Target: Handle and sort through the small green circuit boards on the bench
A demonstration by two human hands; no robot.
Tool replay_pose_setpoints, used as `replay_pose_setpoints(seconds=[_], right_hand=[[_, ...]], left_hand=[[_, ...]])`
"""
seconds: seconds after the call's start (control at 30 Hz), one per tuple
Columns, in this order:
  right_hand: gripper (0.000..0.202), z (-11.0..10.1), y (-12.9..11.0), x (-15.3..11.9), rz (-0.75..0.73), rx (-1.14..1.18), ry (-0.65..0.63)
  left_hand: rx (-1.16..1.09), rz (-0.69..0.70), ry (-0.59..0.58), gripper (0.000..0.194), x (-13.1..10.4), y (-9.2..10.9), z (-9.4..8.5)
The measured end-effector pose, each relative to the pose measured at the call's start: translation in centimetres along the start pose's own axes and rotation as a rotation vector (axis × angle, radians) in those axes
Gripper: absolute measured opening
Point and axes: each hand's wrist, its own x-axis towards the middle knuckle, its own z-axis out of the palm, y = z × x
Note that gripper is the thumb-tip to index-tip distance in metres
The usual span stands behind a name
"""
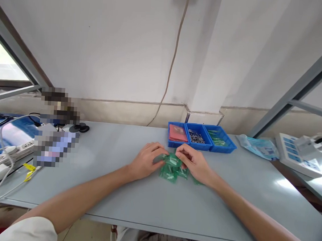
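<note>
The step in hand looked to be the handling of one small green plastic packet (172,159), in front of and a little left of the middle blue bin (201,147). The left hand (150,159) pinched its left edge between thumb and fingers, and the right hand (192,160) gripped its right side with narrowly closed fingertips; whether anything else sat in that grip was hard to tell at this size. Loose green packets (168,173) overlapped on the worktop (118,198), nearer the person than the middle blue bin. The next move probably called for a light, steady hold on the thin film. Red packets (178,132) filled the bin just left of the landmark, which itself held slim metal pieces (195,136); the bin to its right held more green packs (217,139). Farther right of it lay a blue-and-white plastic package (259,146); well to its left stood a white power strip (14,153). Behind it rose a pale wall (113,52), with a cable (173,59) hanging to its left.
</note>
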Motion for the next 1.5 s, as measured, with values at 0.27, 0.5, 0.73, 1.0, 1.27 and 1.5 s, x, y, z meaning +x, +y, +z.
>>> replay_pose_setpoints(seconds=[0.27,0.5,0.73,1.0,1.27,1.5], right_hand=[[0.034,-0.8,-2.1,0.2,-0.089,-0.369,-0.044],[0.023,0.3,-0.5,0.2,-0.121,-0.433,0.056],[0.020,0.2,-0.1,0.4,0.000,-0.071,0.112],[0.034,0.1,0.1,0.7,0.051,0.053,0.085],[0.036,0.5,0.2,0.1,-0.055,-0.179,0.169],[0.029,0.9,0.6,-0.6,-0.125,-0.335,0.185]], left_hand=[[-0.085,-0.096,0.010,0.023,0.1,0.0,0.0],[-0.141,-0.107,-0.014,0.026,0.2,-0.1,0.1],[-0.157,0.003,0.055,0.025,0.0,0.2,-0.2],[-0.095,0.104,0.031,0.022,0.1,0.5,-0.4],[-0.107,0.018,0.048,0.023,0.1,0.2,-0.1],[-0.136,-0.027,0.041,0.016,0.0,0.0,0.1]])
